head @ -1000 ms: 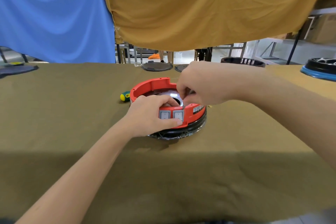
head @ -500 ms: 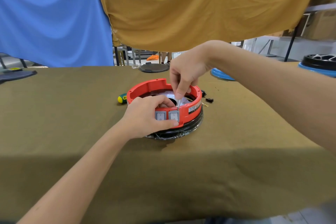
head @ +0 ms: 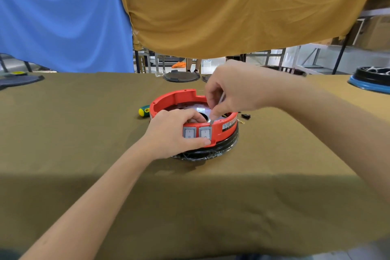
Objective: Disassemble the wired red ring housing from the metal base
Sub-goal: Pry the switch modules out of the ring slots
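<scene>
Worktop (head: pixel 84 133), draped in olive cloth, carries the assembly near its middle. Blue and mustard cloths hang behind.

Red ring housing (head: pixel 223 127) sits flat on the metal base (head: pixel 202 110), whose bright plate shows through the ring's open centre; a black rim wrapped with wire (head: pixel 207 152) lies under the red wall. Ring not yet lifted off.

Left hand (head: pixel 171 133): grip curled over the near wall, fingers hooked inside the ring, thumb pressed under the two grey rocker switches (head: pixel 197 133). It holds the housing steady.

Right hand (head: pixel 230 91): narrow pinch grip on a thin metal tool (head: pixel 215 112), reaching in from above and behind. Tool axis runs steeply down and toward the viewer; its tip meets the top edge of the wall just beside the right switch. What kind of tool it is, I cannot tell.

Key relation: the work point lies directly below the right grip, just beside the left thumb, so the right hand is the working hand. Judgement: step in hand is prying at the switch or a clip; slip risk toward left fingers.

Small items: green-yellow screwdriver handle (head: pixel 144 111) left of the ring, black connector (head: pixel 245 115) and a small brass piece (head: pixel 241 121) to its right.
</scene>
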{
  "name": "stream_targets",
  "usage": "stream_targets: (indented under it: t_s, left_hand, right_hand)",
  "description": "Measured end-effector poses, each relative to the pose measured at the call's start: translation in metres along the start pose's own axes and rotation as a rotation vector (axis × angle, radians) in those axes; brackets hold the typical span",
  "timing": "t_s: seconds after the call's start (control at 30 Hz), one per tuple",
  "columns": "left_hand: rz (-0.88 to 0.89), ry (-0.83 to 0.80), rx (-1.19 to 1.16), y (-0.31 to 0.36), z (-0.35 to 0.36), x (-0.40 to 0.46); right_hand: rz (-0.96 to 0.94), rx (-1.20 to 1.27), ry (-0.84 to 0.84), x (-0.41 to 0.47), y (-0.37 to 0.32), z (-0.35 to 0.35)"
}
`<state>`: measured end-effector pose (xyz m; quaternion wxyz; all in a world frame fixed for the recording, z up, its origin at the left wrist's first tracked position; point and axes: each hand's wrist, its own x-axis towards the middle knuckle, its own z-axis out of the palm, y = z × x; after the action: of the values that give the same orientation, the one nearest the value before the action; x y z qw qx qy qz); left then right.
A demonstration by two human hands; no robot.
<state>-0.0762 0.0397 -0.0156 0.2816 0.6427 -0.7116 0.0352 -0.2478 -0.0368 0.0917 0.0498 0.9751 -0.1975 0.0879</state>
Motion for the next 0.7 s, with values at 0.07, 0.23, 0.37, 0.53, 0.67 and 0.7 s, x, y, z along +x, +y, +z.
stream_targets:
  t_s: [0.07,0.23,0.37,0.53,0.67,0.7]
  left_hand:
    - [0.004,0.003,0.01,0.0,0.0,-0.001]
    - [0.02,-0.002,0.02,0.003,0.0,0.0]
    - [0.011,0.004,0.002,0.003,0.0,-0.001]
    - [0.011,0.024,0.005,0.002,0.002,-0.001]
    - [0.017,0.03,-0.006,0.003,0.002,-0.002]
    - [0.019,0.034,-0.008,0.004,0.002,-0.002]
  right_hand:
    - [-0.034,-0.059,0.049,-0.013,-0.011,0.006]
    - [-0.003,0.192,0.151,-0.016,-0.01,0.023]
    - [0.144,0.591,0.221,-0.012,0.012,0.034]
    - [0.153,0.744,0.424,0.002,0.017,0.054]
    - [0.273,0.847,0.631,0.022,0.017,0.072]
    - [0.309,0.869,0.673,0.025,0.016,0.076]
